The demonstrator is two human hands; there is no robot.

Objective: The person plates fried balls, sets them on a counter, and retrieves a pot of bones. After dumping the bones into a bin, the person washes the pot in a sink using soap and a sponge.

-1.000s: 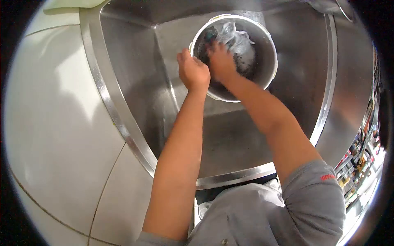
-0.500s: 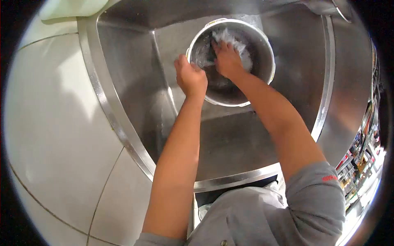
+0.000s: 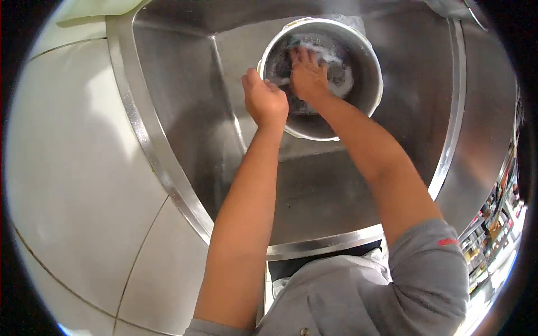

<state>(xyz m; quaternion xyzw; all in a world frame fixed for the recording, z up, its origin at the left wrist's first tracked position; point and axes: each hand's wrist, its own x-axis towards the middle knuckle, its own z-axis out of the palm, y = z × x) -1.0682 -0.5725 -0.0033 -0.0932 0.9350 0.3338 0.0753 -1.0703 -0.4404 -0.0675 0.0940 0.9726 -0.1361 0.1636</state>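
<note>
A round metal pot [image 3: 367,84] with a pale rim stands in the stainless steel sink. My left hand [image 3: 267,101] is closed around the pot's left rim. Inside the pot, my right hand [image 3: 308,75] lies palm down with its fingers stretched out and apart. White suds [image 3: 341,87] and some water cover the pot's bottom around that hand. A small greenish patch shows beyond the right fingertips, but I cannot make out what it is. Whatever lies under the right palm is hidden.
Steel walls and a raised metal edge [image 3: 457,112] enclose the sink [image 3: 325,190]. White tiles [image 3: 73,162] border it on the left. A pale object [image 3: 95,8] sits at the upper left, and cluttered shelves [image 3: 490,229] appear at the far right.
My right hand has moved within the pot, and its fingers look more spread. The suds have swirled into a ring. My left hand keeps its hold on the rim.
</note>
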